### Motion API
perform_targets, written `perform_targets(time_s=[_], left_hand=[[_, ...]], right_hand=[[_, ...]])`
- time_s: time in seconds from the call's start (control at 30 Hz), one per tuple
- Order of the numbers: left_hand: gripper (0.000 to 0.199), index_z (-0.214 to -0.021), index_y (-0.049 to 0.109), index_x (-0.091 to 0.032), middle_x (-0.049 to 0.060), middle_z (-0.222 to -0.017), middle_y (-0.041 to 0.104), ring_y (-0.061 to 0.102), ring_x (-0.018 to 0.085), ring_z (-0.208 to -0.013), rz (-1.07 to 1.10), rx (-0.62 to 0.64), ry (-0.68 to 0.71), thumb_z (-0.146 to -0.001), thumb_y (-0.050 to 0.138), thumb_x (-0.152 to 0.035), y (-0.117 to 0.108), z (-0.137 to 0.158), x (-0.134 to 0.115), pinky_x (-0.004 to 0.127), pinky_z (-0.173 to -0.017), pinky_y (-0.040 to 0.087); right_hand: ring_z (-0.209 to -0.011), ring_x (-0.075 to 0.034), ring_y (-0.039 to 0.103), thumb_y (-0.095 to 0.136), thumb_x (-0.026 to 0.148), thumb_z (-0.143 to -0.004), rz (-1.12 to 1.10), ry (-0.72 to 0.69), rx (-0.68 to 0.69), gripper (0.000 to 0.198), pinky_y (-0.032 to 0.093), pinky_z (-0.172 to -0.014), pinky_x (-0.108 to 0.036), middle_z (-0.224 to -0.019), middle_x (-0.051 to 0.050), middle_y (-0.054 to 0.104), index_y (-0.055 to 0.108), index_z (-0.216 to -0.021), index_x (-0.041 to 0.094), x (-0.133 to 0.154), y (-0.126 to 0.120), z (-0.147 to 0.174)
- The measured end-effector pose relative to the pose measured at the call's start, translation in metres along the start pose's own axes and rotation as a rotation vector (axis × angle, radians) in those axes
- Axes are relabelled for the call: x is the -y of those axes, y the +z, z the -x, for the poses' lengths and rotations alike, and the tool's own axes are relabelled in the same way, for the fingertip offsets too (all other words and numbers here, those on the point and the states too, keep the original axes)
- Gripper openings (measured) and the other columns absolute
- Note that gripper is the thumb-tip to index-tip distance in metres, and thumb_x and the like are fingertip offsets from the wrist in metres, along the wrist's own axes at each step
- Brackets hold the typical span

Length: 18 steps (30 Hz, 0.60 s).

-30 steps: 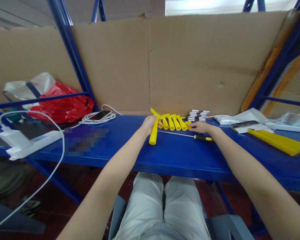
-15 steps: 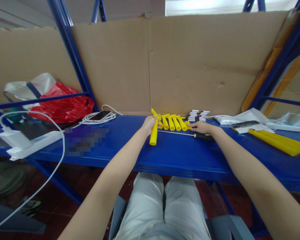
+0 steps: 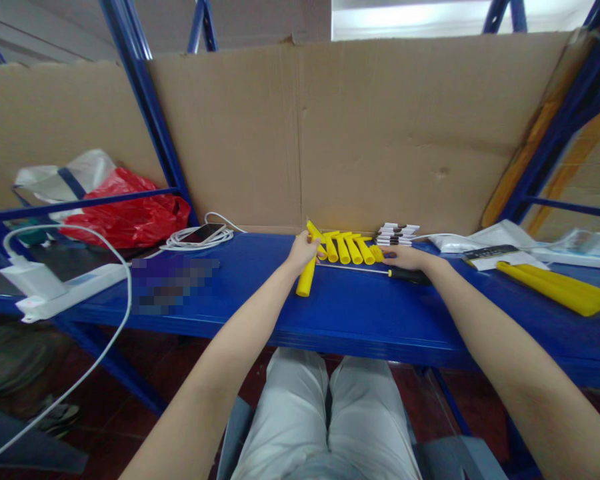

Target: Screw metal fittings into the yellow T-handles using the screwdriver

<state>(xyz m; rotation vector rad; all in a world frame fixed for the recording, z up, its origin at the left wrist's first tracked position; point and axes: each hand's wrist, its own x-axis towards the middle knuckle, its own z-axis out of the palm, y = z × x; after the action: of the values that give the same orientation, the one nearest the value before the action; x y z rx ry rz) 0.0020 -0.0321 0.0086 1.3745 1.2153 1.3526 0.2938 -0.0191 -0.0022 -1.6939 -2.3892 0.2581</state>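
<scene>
My left hand (image 3: 303,250) is closed round a yellow plastic tube with a slanted top (image 3: 306,281), its round lower end pointing toward me. Just right of it, several matching yellow tubes (image 3: 355,249) lie side by side in a row. At the row's right end is a little heap of small yellow pieces (image 3: 377,253). The fingertips of my right hand (image 3: 403,256) are bent together at this heap; what they pinch is too small to make out. A screwdriver with a black handle (image 3: 411,276) lies in front of the row, its thin shaft pointing left.
Behind my right hand is a stack of white and dark packs (image 3: 397,233). Long yellow pieces (image 3: 555,287) and clear plastic bags (image 3: 485,237) lie right. A coiled white cable (image 3: 195,240), red bag (image 3: 130,210) and power strip (image 3: 80,290) are left. Cardboard (image 3: 360,133) stands behind.
My left hand has tilted the yellow tube slightly, its lower end shifting left. My right fingertips have drawn back a little to the right, showing more of the small yellow pieces.
</scene>
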Motion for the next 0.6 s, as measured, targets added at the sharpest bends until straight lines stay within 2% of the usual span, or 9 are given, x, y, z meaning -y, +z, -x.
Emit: perform_targets(time_s=[0.1, 0.2, 0.33, 0.4, 0.47, 0.6], left_hand=[[0.019, -0.11, 0.053, -0.016, 0.004, -0.097, 0.067, 0.059, 0.006, -0.045, -0.08, -0.02, 0.034, -0.092, 0.055, -0.008, -0.001, -0.003, 0.004, 0.017, -0.044, 0.045], [0.026, -0.116, 0.048, -0.018, 0.004, -0.101, 0.067, 0.06, 0.006, -0.048, -0.145, -0.05, 0.053, -0.092, 0.056, -0.009, -0.004, -0.007, 0.007, 0.017, -0.045, 0.045], [0.032, -0.12, 0.044, -0.019, 0.004, -0.104, 0.067, 0.063, 0.008, -0.051, -0.189, -0.061, 0.064, -0.092, 0.058, -0.01, -0.006, -0.012, 0.01, 0.017, -0.048, 0.047], [0.034, -0.122, 0.043, -0.019, 0.006, -0.106, 0.068, 0.065, 0.008, -0.054, -0.211, -0.062, 0.075, -0.093, 0.059, -0.011, -0.006, -0.014, 0.012, 0.018, -0.05, 0.048], [0.035, -0.122, 0.042, -0.018, 0.008, -0.109, 0.068, 0.067, 0.01, -0.057, -0.238, -0.058, 0.085, -0.093, 0.059, -0.012, -0.007, -0.015, 0.013, 0.019, -0.052, 0.049], [0.033, -0.12, 0.041, -0.017, 0.011, -0.113, 0.068, 0.068, 0.011, -0.057, -0.275, -0.044, 0.103, -0.092, 0.059, -0.011, -0.008, -0.015, 0.014, 0.02, -0.052, 0.051]], right_hand=[[-0.119, -0.032, 0.064, 0.058, 0.034, -0.083, 0.002, 0.041, -0.055, 0.054, 0.047, -0.105, -0.044, -0.131, -0.008, 0.069, 0.064, -0.136, 0.024, 0.004, -0.006, 0.002], [-0.112, -0.033, 0.067, 0.055, 0.041, -0.084, 0.046, 0.084, -0.077, 0.047, 0.05, -0.099, -0.042, -0.121, -0.011, 0.073, 0.073, -0.122, 0.019, 0.009, -0.019, 0.008], [-0.096, -0.032, 0.07, 0.051, 0.057, -0.084, 0.074, 0.083, 0.031, 0.048, 0.054, -0.086, -0.039, -0.1, -0.011, 0.077, 0.078, -0.095, 0.019, 0.01, -0.035, 0.028], [-0.093, -0.031, 0.07, 0.055, 0.065, -0.079, 0.063, 0.081, 0.108, 0.052, 0.055, -0.081, -0.039, -0.096, -0.009, 0.078, 0.078, -0.094, 0.022, 0.008, -0.038, 0.039], [-0.096, -0.032, 0.069, 0.063, 0.067, -0.071, 0.081, 0.069, 0.115, 0.054, 0.055, -0.082, -0.04, -0.101, -0.009, 0.077, 0.079, -0.099, 0.024, 0.004, -0.036, 0.047], [-0.101, -0.033, 0.068, 0.074, 0.055, -0.062, 0.133, 0.091, 0.096, 0.052, 0.054, -0.085, -0.041, -0.11, -0.01, 0.075, 0.079, -0.104, 0.025, 0.002, -0.028, 0.05]])
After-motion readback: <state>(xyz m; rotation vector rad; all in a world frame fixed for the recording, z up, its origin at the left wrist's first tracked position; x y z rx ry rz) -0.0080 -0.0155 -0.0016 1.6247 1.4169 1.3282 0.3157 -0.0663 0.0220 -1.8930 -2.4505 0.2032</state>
